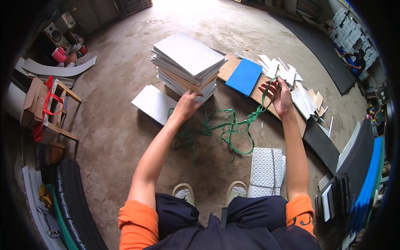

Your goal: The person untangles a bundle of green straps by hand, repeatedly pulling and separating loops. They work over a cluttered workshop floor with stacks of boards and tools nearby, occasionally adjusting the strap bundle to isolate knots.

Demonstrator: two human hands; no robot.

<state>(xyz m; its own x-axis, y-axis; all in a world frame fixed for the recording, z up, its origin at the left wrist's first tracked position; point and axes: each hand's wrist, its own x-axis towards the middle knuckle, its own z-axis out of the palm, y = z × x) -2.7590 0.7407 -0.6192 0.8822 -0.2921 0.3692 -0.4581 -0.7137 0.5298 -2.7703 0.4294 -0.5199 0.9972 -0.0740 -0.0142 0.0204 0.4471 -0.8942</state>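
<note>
A tall stack of white and grey sheets (189, 52), with some tan ones in it, stands on the floor in front of me. My left hand (186, 106) is at its near side, fingers curled against the sheet edges; what they grip, if anything, is hidden. To the right my right hand (280, 98) is raised, pinching a strand of green cord (252, 116) between thumb and forefinger, other fingers loosely bent. From there the cord hangs down to a knotted, tangled heap on the floor. A white sheet (154, 103) lies beside the stack, at its left.
A blue sheet (244, 77) rests on a brown board (228, 68), near scattered white offcuts (273, 64). By my right foot lies a tied bundle of textured white sheets (262, 171). A wooden stool (62, 108) stands left; dark sheets (358, 154) lean right. Another person (356, 62) sits far right.
</note>
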